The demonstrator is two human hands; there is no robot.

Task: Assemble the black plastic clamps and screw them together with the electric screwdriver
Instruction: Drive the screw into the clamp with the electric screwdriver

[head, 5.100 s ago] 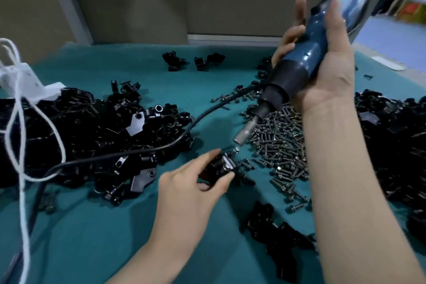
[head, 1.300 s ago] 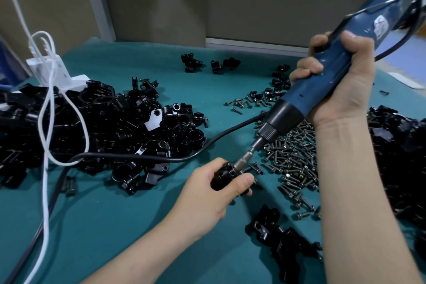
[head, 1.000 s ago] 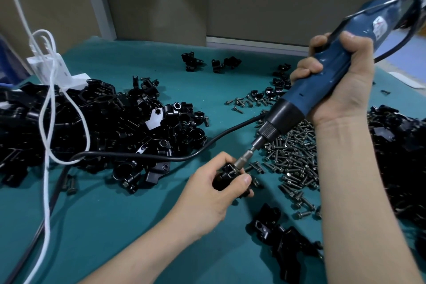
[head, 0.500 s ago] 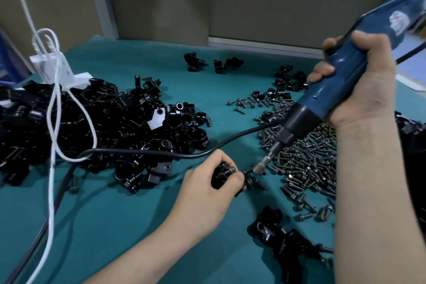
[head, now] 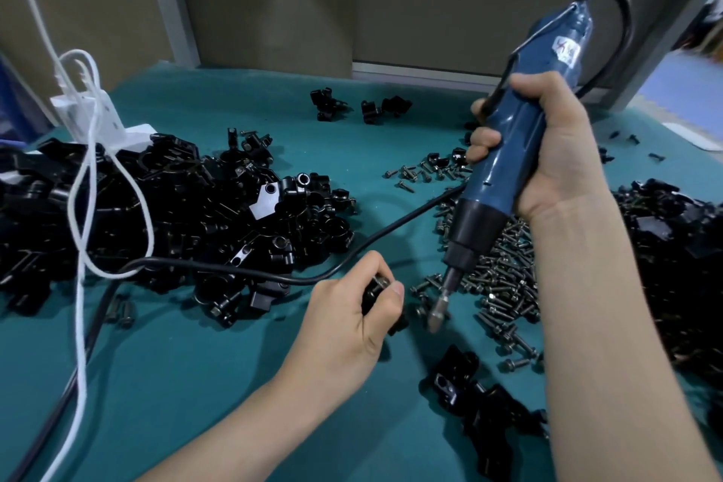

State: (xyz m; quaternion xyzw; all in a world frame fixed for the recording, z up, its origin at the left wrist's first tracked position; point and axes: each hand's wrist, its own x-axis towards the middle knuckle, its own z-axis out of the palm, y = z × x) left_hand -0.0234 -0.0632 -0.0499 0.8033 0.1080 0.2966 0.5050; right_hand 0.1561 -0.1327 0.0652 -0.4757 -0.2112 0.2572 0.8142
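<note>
Two hands work; the left hand (head: 344, 325) pinches a black clamp (head: 373, 292) down at the table (head: 195, 364); the right hand (head: 555, 153) grips the screwdriver (head: 493, 176), tip beside it; a tilted tip could slip off.

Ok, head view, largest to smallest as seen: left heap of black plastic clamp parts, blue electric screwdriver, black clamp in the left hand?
1. Heap of black plastic clamp parts.
2. Blue electric screwdriver.
3. Black clamp, mostly hidden in the left hand.
</note>
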